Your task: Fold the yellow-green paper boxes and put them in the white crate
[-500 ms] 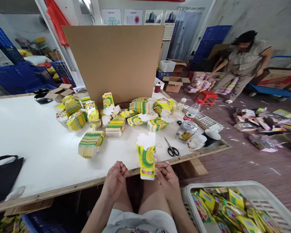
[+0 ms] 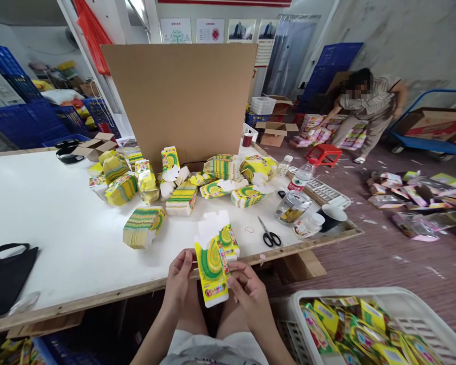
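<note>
A flat yellow and green printed carton (image 2: 213,268) with white end flaps is held up over the front edge of the table. My right hand (image 2: 249,286) pinches its right edge between thumb and fingers. At its left edge is my left hand (image 2: 180,276), thumb and fingers closed at the carton's side; the exact contact is partly hidden. Just behind it, more yellow printed card (image 2: 228,238) lies at the table edge, partly covered. A bundle of flat cartons (image 2: 143,227) lies farther left, and black-handled scissors (image 2: 269,234) are to the right.
Several carton bundles (image 2: 181,197) lie before an upright cardboard sheet (image 2: 178,96) on the white table (image 2: 61,243). Jars, a bottle (image 2: 302,175) and a cup stand at right. A white basket (image 2: 300,299) of filled packs is by my right side. A person (image 2: 372,106) bends over boxes behind.
The carton has moved left and down and tilted, uncovering the printed card behind it. My left hand has come to its left edge. The person at the back bends lower.
</note>
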### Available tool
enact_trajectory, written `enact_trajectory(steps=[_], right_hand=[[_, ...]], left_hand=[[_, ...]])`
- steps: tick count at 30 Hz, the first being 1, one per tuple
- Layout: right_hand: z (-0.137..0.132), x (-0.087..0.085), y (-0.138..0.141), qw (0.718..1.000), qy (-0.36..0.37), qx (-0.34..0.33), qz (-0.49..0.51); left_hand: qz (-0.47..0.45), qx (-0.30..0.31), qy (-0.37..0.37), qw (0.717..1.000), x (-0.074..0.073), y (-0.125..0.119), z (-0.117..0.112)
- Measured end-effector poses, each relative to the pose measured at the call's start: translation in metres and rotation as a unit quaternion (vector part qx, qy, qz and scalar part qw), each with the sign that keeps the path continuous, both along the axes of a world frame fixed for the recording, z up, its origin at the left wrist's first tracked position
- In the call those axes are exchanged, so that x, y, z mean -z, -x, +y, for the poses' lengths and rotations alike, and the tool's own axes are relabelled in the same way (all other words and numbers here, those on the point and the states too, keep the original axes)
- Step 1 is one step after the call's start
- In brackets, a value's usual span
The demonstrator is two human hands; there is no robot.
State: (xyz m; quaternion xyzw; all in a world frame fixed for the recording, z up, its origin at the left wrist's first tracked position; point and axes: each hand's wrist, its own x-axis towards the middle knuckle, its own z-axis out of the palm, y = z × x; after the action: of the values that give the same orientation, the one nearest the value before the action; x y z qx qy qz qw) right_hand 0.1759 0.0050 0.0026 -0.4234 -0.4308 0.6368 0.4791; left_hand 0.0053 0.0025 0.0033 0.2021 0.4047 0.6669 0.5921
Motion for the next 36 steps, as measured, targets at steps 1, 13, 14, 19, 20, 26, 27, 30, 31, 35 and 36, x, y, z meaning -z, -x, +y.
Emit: enact_trajectory(steps=[1, 13, 14, 19, 20, 26, 27, 30, 31, 35, 36], right_hand=[[-0.001, 0.001, 0.001, 1.000, 0.014, -0.006, 0.010], [-0.002, 0.011, 0.005, 0.998, 0.048, -0.011, 0.041], [-0.002, 0.010, 0.005, 0.999, 0.038, -0.003, 0.031], [-0.001, 0.007, 0.001, 0.999, 0.020, -0.016, -0.027], [-0.001, 0.008, 0.001, 0.999, 0.018, -0.028, -0.033], [-0.009, 0.011, 0.003, 0.994, -0.025, -0.042, -0.097], [-0.010, 0.012, 0.005, 0.992, -0.036, -0.031, -0.117], [-0.011, 0.012, 0.007, 0.984, -0.062, 0.001, -0.167], [-0.011, 0.013, 0.007, 0.981, -0.067, 0.007, -0.180], [-0.007, 0.014, 0.004, 0.978, -0.071, 0.008, -0.194], [-0.006, 0.014, 0.003, 0.981, -0.072, 0.007, -0.179]], left_hand=[[-0.007, 0.018, -0.001, 1.000, -0.001, -0.002, -0.001], [-0.043, 0.192, -0.034, 0.980, -0.007, -0.009, -0.006], [-0.040, 0.197, -0.037, 0.979, -0.008, -0.009, -0.006], [0.001, 0.191, -0.046, 0.981, -0.008, -0.013, -0.007], [0.011, 0.183, -0.042, 0.982, -0.006, -0.014, -0.007], [0.043, 0.138, -0.015, 0.989, 0.008, -0.020, -0.008], [0.050, 0.130, -0.013, 0.990, 0.010, -0.020, -0.008], [0.075, 0.102, -0.012, 0.992, 0.015, -0.021, -0.008], [0.085, 0.095, -0.012, 0.992, 0.016, -0.021, -0.009], [0.132, 0.090, -0.023, 0.987, 0.015, -0.018, -0.015], [0.139, 0.096, -0.030, 0.985, 0.013, -0.018, -0.017]])
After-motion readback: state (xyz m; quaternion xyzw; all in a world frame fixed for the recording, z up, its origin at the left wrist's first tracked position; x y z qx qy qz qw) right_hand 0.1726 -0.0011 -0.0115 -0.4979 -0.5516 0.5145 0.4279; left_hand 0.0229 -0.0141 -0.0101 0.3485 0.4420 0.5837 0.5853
